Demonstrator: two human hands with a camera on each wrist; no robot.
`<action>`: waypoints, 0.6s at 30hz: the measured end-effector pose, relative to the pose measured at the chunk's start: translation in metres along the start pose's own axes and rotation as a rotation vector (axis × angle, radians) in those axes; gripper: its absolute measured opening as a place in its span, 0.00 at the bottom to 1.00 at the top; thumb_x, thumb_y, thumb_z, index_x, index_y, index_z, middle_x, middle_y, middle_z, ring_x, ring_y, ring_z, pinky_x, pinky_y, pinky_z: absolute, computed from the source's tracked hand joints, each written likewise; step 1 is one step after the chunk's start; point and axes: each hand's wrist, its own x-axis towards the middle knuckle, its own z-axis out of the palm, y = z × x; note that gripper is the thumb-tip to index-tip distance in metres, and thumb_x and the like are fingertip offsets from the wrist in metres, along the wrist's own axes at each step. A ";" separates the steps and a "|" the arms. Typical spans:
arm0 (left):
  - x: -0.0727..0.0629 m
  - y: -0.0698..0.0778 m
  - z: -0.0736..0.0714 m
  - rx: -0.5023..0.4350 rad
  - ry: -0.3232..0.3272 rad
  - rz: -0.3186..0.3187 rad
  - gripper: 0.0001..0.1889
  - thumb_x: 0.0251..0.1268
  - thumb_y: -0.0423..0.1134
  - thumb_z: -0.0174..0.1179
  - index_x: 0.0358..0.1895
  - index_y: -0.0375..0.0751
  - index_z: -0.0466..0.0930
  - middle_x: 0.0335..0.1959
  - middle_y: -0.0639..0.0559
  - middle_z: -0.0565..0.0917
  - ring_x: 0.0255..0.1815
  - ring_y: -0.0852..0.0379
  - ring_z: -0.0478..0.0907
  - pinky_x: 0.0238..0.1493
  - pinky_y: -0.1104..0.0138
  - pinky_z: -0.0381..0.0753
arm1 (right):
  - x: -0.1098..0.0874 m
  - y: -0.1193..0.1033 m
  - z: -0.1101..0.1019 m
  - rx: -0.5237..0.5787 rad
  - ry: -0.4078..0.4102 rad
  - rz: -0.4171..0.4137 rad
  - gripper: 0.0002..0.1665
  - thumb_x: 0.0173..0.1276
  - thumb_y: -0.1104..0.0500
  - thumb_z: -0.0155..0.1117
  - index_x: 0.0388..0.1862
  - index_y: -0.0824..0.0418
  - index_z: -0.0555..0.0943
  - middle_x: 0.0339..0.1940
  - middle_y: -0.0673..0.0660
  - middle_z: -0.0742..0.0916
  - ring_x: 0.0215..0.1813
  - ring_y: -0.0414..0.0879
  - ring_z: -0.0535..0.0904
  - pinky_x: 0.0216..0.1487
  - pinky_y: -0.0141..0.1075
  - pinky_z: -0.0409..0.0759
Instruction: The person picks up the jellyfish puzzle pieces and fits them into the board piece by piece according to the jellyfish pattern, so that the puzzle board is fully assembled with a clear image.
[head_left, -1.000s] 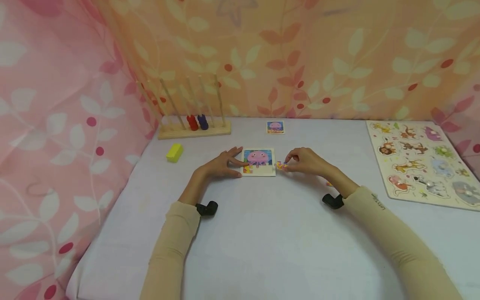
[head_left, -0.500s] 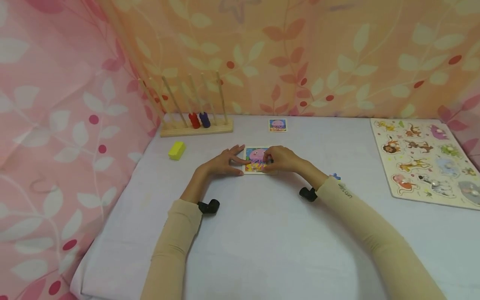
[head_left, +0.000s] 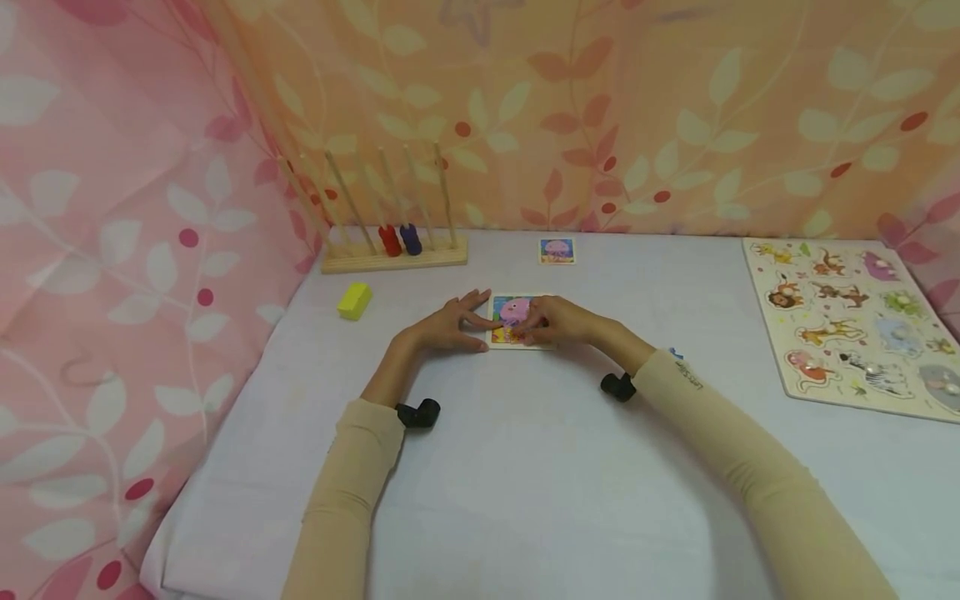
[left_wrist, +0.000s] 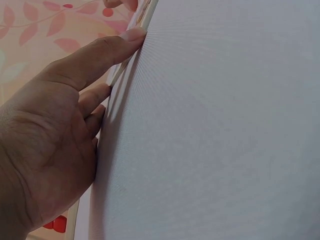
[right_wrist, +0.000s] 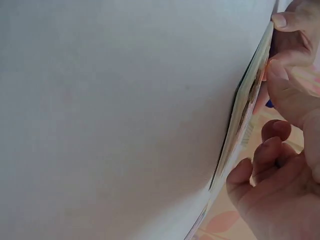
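Note:
A small jigsaw board [head_left: 517, 347] with a pink octopus picture lies flat on the white table. My left hand [head_left: 448, 323] rests at its left edge, fingers spread; in the left wrist view the thumb touches the rim of the board [left_wrist: 149, 17]. Over the right half of the picture is my right hand [head_left: 572, 320], thumb and index finger close together at the lower part, on a jigsaw piece that the fingers mostly hide. The right wrist view shows that thumb [right_wrist: 278, 75] against the board, other fingers loosely curled.
A loose blue piece [head_left: 676, 353] lies beside the right sleeve. Behind the board is a small octopus picture card [head_left: 557, 252]. A wooden peg rack [head_left: 393, 263] and yellow block [head_left: 355, 301] stand left; an animal puzzle board [head_left: 847, 325] lies right.
My right hand has moved left with the small jigsaw piece, from beside the board onto its lower right part. In the last half second its fingers shift only slightly. The left hand stays put.

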 end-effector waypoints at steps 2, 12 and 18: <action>0.000 -0.001 0.000 0.001 -0.003 0.010 0.25 0.52 0.52 0.65 0.57 0.64 0.75 0.75 0.61 0.44 0.76 0.51 0.31 0.69 0.41 0.35 | 0.002 0.001 0.000 -0.013 -0.026 -0.011 0.16 0.59 0.62 0.65 0.48 0.61 0.82 0.26 0.55 0.75 0.31 0.43 0.61 0.33 0.32 0.58; -0.001 0.000 -0.002 0.008 0.005 0.020 0.25 0.52 0.50 0.65 0.57 0.61 0.75 0.75 0.58 0.45 0.76 0.52 0.32 0.70 0.42 0.35 | 0.008 0.002 -0.001 0.058 -0.048 0.105 0.15 0.58 0.62 0.66 0.45 0.60 0.83 0.32 0.58 0.79 0.31 0.43 0.62 0.35 0.33 0.61; -0.001 0.000 0.000 -0.007 0.005 0.019 0.25 0.52 0.50 0.66 0.57 0.61 0.75 0.75 0.59 0.45 0.76 0.51 0.31 0.70 0.42 0.34 | 0.009 0.003 0.002 0.070 0.001 0.158 0.13 0.56 0.63 0.67 0.42 0.61 0.84 0.35 0.58 0.77 0.34 0.43 0.63 0.38 0.33 0.60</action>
